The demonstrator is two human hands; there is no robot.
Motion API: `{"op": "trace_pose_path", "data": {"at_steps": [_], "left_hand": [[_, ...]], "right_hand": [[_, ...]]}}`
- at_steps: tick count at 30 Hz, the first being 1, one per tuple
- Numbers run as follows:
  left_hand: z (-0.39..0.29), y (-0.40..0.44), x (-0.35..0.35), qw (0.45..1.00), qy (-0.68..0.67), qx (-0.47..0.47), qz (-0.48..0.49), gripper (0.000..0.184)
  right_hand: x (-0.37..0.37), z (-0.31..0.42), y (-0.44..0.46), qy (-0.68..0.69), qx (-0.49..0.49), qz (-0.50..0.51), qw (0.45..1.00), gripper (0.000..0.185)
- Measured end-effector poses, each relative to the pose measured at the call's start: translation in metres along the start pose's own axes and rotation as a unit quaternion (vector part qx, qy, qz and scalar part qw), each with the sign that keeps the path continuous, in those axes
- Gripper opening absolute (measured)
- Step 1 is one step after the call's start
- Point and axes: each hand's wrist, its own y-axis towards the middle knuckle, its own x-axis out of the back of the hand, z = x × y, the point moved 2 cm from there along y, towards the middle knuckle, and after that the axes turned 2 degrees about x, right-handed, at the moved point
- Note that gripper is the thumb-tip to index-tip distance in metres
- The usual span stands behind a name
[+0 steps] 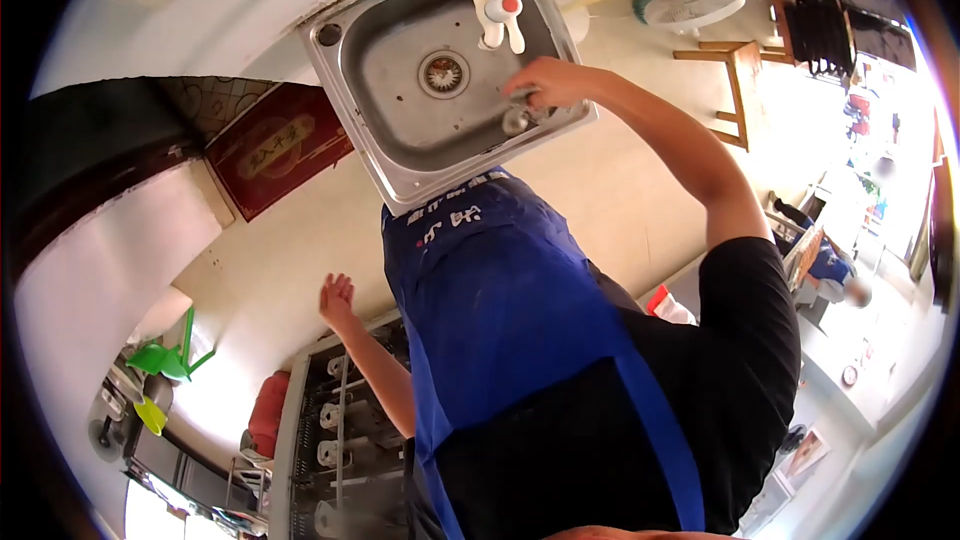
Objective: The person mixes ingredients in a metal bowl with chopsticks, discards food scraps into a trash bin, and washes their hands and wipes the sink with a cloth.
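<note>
In the right part of the metal sink, my right hand is closed with its fingers pointing down at a small silvery, rounded thing. Its exact kind is too small and blurred to tell. Just above that hand, the white tap with a red-centred knob hangs over the basin. A drain strainer sits in the middle of the basin floor. My left hand hangs out to the side, well apart from the sink, with loosely bent fingers and nothing in it.
Close in front of the sink is my blue apron. A dark red mat lies left of the sink. A gas stove stands by my left arm. To the right are a white fan and a wooden stool.
</note>
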Motion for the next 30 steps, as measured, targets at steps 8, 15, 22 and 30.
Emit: {"op": "trace_pose_path", "data": {"at_steps": [8,15,22,30], "left_hand": [[0.073,-0.037,0.025,0.996,0.042,0.082,0.003,0.043],[0.056,-0.054,0.038,0.999,0.020,0.026,-0.036,0.042],[0.059,-0.048,0.027,0.999,0.028,-0.002,-0.032,0.039],[0.084,-0.035,0.028,0.999,0.015,0.033,0.000,0.037]], "right_hand": [[-0.043,0.004,-0.016,-0.004,0.081,0.061,0.995,0.030],[-0.093,0.041,0.031,-0.020,0.158,0.000,0.987,0.028],[-0.097,0.075,0.097,0.062,-0.068,-0.162,0.982,0.032],[-0.080,0.002,0.110,0.024,-0.084,-0.245,0.966,0.028]]}}
